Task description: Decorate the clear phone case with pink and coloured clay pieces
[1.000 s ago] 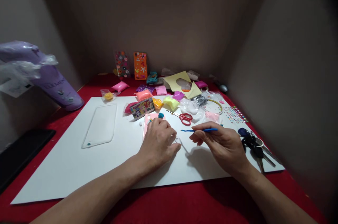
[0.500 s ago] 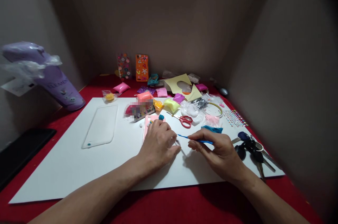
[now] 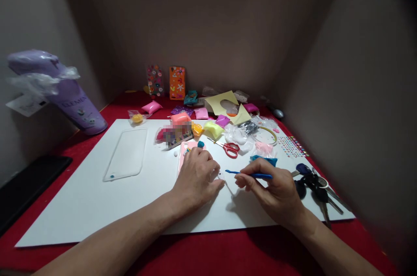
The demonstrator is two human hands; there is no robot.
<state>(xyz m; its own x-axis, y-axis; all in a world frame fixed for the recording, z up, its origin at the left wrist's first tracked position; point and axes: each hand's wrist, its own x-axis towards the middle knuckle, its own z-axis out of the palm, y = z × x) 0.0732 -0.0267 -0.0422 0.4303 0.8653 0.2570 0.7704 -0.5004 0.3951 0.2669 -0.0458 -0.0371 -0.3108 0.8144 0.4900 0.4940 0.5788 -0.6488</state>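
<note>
My left hand (image 3: 197, 178) is curled over a pink phone case (image 3: 183, 158) lying on the white board (image 3: 81, 211), hiding much of it. By its thumb and index finger shows a small white piece (image 3: 220, 174) with a dark spot, partly covered. My right hand (image 3: 272, 189) pinches a slim blue modelling tool (image 3: 260, 175) between thumb and fingers, its tip pointing left and apart from my left hand. A teal lump (image 3: 200, 144) sits at the top of the pink case. Red-handled scissors (image 3: 230, 149) lie just beyond my hands.
A clear phone case (image 3: 127, 154) lies to the left. Clay packets, such as a yellow one (image 3: 213, 129), spread behind the hands. Keys (image 3: 314, 187) rest at right beside a gem sticker sheet (image 3: 293, 146). Far left stand a purple bottle (image 3: 78, 104) and a black slab (image 3: 32, 187).
My right hand has drawn the blue tool slightly rightward, widening the space between its tip and my left hand. My left hand stays over the pink case. The view has shifted a little.
</note>
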